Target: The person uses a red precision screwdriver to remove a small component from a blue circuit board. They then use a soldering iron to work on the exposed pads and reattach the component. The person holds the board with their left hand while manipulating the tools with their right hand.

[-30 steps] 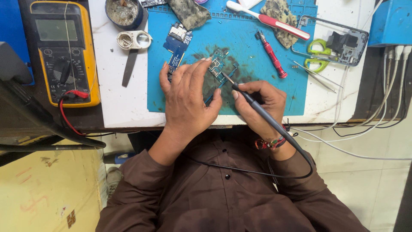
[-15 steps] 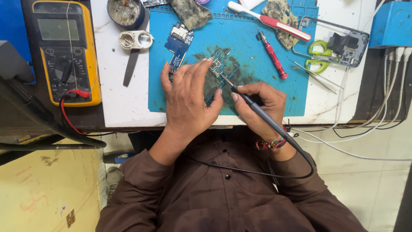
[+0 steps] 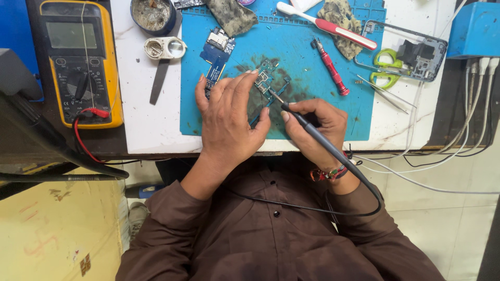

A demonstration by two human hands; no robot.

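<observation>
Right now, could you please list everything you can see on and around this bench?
multimeter: 1, yellow and grey, left of bench
solder tin: 1, dark round, top
blue mat: 1, bench centre
circuit board: 1, dark, under the hands
blue board: 1, upper left of mat
red screwdriver: 1, on mat
toothbrush: 1, white and red, top of mat
green scissors: 1, right
tweezers: 1, metal, right
phone frame: 1, right
left hand: fingers pressing the circuit board
right hand: holding black soldering iron
</observation>
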